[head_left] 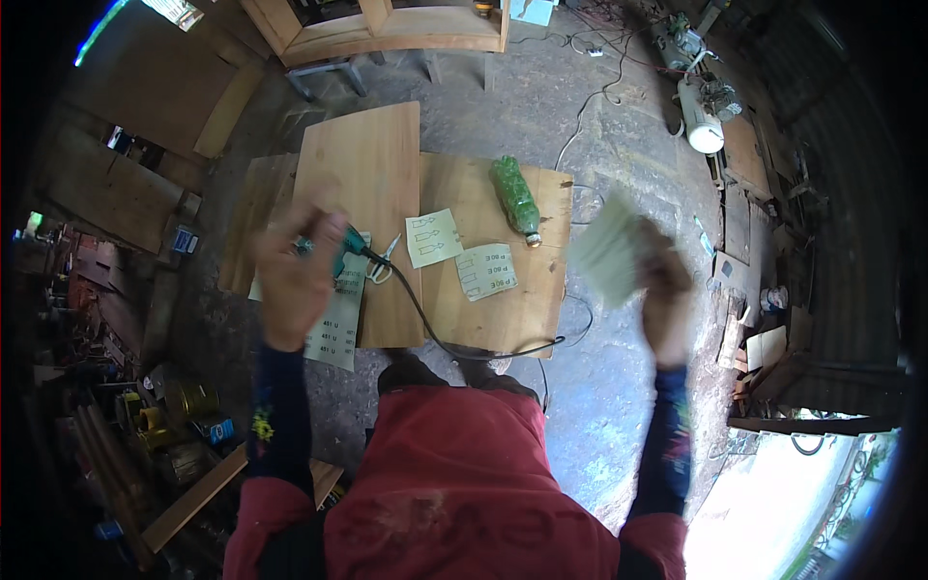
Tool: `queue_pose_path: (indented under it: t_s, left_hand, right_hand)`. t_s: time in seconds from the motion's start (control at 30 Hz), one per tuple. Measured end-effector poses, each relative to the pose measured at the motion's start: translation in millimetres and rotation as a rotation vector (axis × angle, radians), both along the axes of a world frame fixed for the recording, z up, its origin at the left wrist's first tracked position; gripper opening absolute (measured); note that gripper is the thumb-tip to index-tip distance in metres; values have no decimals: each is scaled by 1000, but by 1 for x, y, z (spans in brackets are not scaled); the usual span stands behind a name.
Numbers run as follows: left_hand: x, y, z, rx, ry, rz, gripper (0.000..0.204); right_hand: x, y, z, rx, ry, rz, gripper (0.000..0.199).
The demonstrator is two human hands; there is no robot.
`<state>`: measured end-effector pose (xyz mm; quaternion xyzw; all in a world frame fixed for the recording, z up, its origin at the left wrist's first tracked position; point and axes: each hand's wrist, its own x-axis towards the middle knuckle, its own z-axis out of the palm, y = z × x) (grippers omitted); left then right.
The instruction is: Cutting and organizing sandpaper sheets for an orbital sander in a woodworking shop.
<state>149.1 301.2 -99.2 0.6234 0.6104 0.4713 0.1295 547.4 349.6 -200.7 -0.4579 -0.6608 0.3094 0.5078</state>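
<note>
While your right fingers [657,266] pinch a blurred pale paper sheet [607,253] held off the counter's [503,319] right edge, your left hand [295,275] hovers loosely curled, empty as far as blur shows, just over the teal tool [350,244] beside the scissors [385,259], green bottle [515,198] farther right.

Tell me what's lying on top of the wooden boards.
A green plastic bottle, paper sheets, scissors and a black cord lie on the boards. The left hand covers part.

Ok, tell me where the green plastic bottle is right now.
In the head view the green plastic bottle lies on its side on the wooden board, toward its far right part, just beyond two paper sheets and left of the raised right hand.
</note>
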Motion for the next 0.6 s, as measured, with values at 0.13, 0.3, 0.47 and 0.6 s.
queue_pose_path:
  t_s: [0.13, 0.3, 0.47, 0.6]
  left_hand:
    - [-31, -38, -194, -652, -535, -166, 20]
    - [-17, -75, -268, -763, -612, -417, 25]
    - [-24, -59, -245, -736, -393, -576, 26]
    - [-51, -45, -245, -816, -471, -664, 31]
  right_hand:
    - [-38, -55, -190, -424, -48, -301, 67]
    - [-91, -95, -236, -651, 414, -464, 47]
    - [-105, -93, -229, -617, -41, -515, 40]
    - [-94, -108, -247, -546, -131, -704, 30]
